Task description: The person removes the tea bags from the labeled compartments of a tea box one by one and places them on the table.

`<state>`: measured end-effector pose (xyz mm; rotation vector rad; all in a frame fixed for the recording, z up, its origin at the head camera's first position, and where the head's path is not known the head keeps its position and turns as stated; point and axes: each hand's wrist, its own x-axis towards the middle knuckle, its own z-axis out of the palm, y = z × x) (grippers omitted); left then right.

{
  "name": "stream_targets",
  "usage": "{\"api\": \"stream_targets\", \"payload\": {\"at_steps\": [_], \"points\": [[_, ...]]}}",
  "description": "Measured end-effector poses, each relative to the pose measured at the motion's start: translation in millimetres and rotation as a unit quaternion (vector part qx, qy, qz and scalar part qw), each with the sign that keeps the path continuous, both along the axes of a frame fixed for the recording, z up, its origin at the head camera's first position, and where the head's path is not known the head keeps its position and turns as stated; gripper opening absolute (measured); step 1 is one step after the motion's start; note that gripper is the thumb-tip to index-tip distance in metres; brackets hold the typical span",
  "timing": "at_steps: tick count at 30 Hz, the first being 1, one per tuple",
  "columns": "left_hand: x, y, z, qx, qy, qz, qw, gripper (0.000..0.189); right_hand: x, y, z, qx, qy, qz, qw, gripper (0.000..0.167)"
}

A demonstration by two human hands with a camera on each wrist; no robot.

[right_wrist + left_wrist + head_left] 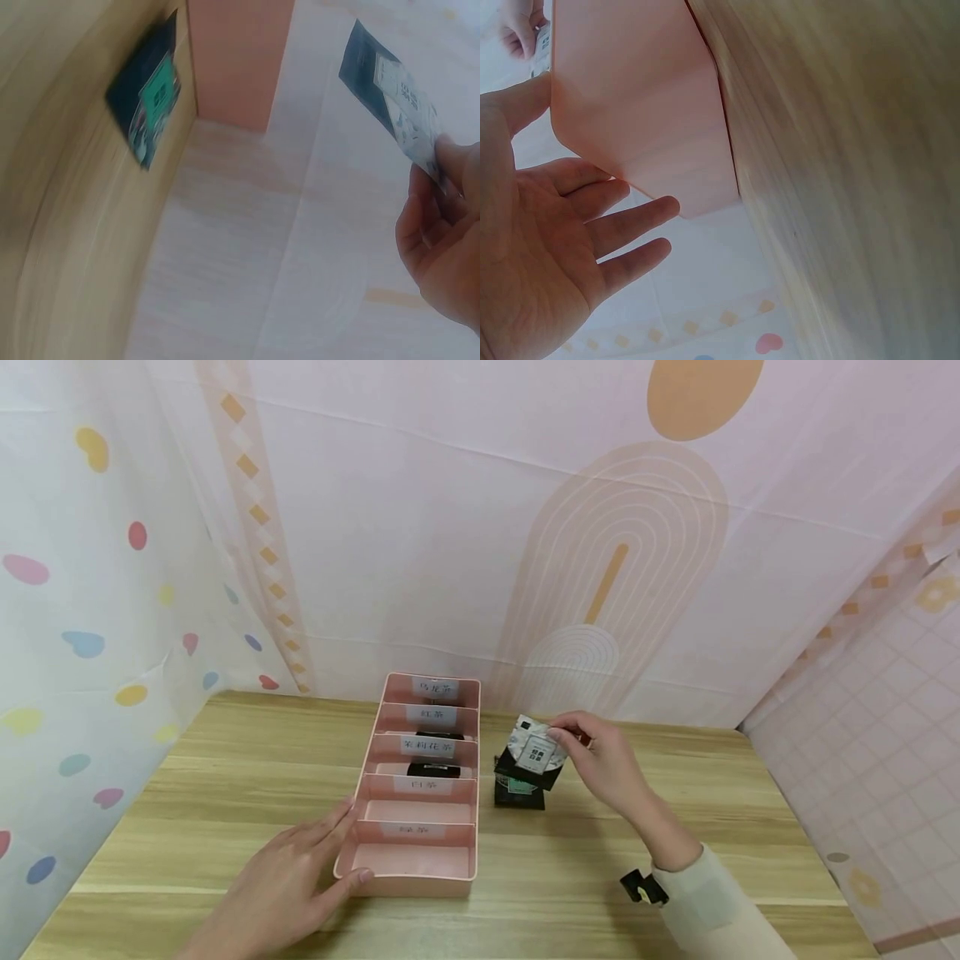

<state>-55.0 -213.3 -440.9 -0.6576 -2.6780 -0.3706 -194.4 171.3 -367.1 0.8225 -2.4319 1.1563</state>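
Right of centre in the head view, the right hand pinches a silver-and-black packet by its upper right edge, off the desk. The packet partly covers a green-labelled packet lying just beside the pink box. That box, with five labelled compartments, stands at the lower middle; a dark packet lies in the middle compartment. The left hand, fingers loosely extended, touches the box's lower left corner without grasping it.
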Motion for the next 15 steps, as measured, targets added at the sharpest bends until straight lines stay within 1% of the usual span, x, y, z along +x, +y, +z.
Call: {"api": "stream_targets", "payload": {"at_steps": [2, 6, 15], "points": [[0.4, 0.4, 0.1, 0.001, 0.005, -0.001, 1.0, 0.067, -2.1, 5, -0.9, 0.001, -0.001, -0.001, 1.0, 0.005], [0.6, 0.5, 0.7, 0.003, 0.004, 0.0, 1.0, 0.066, -6.5, 14, -3.2, 0.008, -0.005, -0.002, 0.9999, 0.005], [-0.2, 1.4, 0.9, 0.008, 0.007, -0.002, 0.9999, 0.068, -15.1, 30, -9.8, 0.024, -0.027, -0.03, 0.9989, 0.005]]}}
